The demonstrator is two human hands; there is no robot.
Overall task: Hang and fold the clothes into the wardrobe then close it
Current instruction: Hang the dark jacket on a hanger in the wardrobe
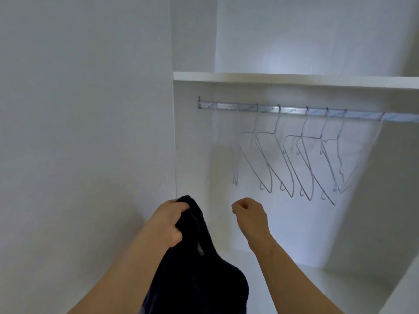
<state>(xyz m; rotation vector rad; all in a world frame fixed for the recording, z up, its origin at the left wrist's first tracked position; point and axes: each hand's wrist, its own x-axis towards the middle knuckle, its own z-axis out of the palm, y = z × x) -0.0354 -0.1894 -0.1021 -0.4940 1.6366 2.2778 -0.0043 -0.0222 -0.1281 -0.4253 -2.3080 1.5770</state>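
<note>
dark navy garment (199,279) (fleecy, bunched) hangs from left hand (169,219) grip.

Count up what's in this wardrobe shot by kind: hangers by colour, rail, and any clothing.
Grey wire hangers: 5
Pale hangers, faint: 2
Hanging rail: 1
Dark garment: 1
Total: 9

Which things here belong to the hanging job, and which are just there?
Job: dark garment, gripped by the left hand; right hand, curled, holding nothing; wire hangers; rail they hang from.
Just there: shelf above the rail; white panel on the left.
</note>
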